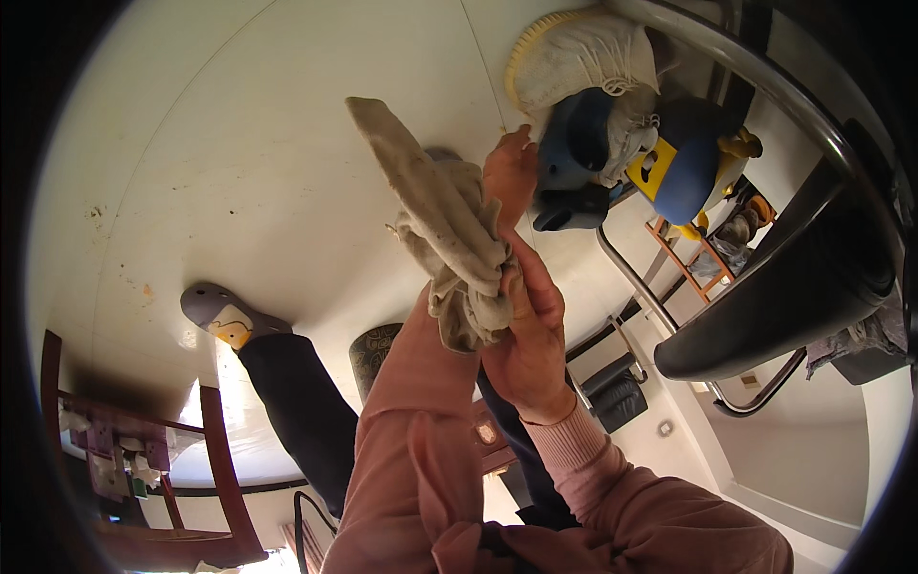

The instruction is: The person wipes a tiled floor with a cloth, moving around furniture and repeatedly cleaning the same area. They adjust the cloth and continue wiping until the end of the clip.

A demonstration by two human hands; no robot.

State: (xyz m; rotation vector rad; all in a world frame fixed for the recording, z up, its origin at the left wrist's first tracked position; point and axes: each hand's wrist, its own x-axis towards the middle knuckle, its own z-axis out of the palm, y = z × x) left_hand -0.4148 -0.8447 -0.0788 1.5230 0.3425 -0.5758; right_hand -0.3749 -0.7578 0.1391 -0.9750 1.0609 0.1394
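A crumpled beige-grey cloth [445, 229] hangs in front of me, one long folded part pointing to the upper left. My right hand [534, 330] grips its lower right side, with the thumb over the fabric. Behind the cloth, my left forearm passes towards the top, and my left hand [510, 172] shows beyond the cloth's right edge, its fingers bent. The cloth hides the wrist, and whether this hand holds anything is unclear. Just right of it are dark blue rubber shoes [570, 143] and a white lace-up shoe [574, 64].
A blue and yellow figure-like object [681, 172] lies beside the shoes. A black chair with a metal tube frame [774, 287] fills the right side. My foot in a grey slipper [233, 316] rests on the pale floor [251, 179]. Wooden furniture [222, 459] stands lower left.
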